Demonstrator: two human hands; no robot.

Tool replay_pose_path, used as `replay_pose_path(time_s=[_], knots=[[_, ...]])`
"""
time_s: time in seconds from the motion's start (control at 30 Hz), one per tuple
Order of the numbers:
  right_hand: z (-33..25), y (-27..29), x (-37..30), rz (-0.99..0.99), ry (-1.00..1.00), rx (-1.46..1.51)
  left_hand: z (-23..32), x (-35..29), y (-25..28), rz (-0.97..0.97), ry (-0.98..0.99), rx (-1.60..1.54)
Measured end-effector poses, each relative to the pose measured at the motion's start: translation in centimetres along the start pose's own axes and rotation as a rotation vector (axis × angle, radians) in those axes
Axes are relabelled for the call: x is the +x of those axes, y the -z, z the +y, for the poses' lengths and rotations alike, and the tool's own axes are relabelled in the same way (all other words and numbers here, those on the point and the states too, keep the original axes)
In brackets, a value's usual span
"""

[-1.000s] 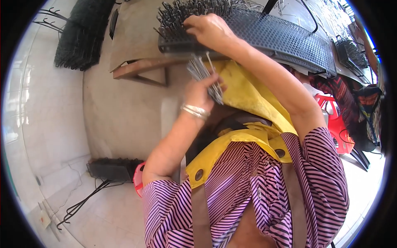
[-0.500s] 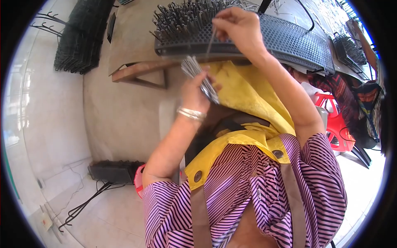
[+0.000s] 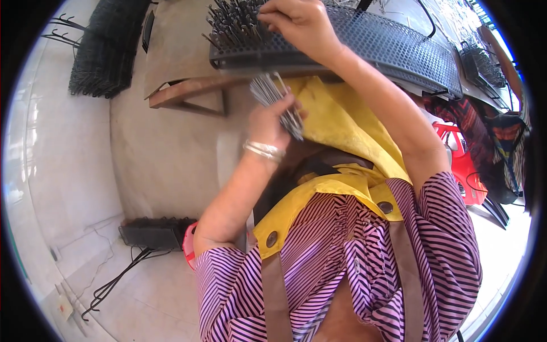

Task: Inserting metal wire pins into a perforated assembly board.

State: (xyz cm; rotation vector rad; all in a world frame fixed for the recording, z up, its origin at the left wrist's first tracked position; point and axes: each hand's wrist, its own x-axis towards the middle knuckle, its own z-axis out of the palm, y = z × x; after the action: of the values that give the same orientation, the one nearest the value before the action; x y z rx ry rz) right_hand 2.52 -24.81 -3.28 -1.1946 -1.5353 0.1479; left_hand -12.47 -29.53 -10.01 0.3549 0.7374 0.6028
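My left hand (image 3: 269,124) is closed round a bundle of thin grey metal rods (image 3: 265,90), tilted, with ends sticking out above and below the fist. The yellow apron (image 3: 336,117) is just behind it. My right hand (image 3: 305,25) is over the black perforated metal rack (image 3: 387,45), its thumb and fingers pinched together beside many thin metal rods (image 3: 233,25) standing upright in the rack's holes. Whether a rod is between those fingertips is hidden from me. The rack's right part shows bare holes.
A brown bench frame (image 3: 188,98) supports the work area. Dark racks of rods (image 3: 105,51) stand at the far left. A black hooked rack (image 3: 151,235) lies low on the left. At the right are a red plastic stool (image 3: 470,171) and another person's arm (image 3: 501,57).
My right hand has moved left and farther away, toward the standing rods; the thin rod that hung from its fingers no longer shows. My left hand still grips the bundle in nearly the same place.
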Motion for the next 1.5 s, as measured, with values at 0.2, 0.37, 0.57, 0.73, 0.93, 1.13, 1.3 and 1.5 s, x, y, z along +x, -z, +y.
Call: replay_pose_path(time_s=[0.2,0.37,0.57,0.73,0.93,1.13,1.3,1.5], knots=[[1.7,-0.5,0.6,-0.019,0.181,-0.019,-0.5,0.6,0.3,0.014,-0.030,-0.040],[3.6,-2.0,-1.2,-0.182,0.062,-0.384,-0.4,0.6,-0.1,0.033,-0.012,-0.042],[1.9,-0.9,-2.9,-0.068,0.099,-0.361,-0.1,0.5,0.2,-0.027,0.015,0.000],[-1.1,1.4,-6.8,-0.360,-0.580,0.078,-0.2,0.1,-0.5,-0.053,-0.009,-0.007],[-1.2,3.4,-6.7,-0.293,-0.878,0.325,-0.3,-0.4,-0.7,-0.159,0.042,0.061],[-0.5,5.0,-3.6,0.094,-0.600,0.073,-0.4,0.1,0.4,-0.142,0.071,-0.017],[3.2,4.9,-0.7,0.440,-0.056,-0.150,-1.0,0.3,0.2,-0.067,0.042,0.033],[4.8,3.6,0.1,0.414,0.143,-0.357,-0.6,-0.2,-0.2,-0.111,0.112,-0.022]])
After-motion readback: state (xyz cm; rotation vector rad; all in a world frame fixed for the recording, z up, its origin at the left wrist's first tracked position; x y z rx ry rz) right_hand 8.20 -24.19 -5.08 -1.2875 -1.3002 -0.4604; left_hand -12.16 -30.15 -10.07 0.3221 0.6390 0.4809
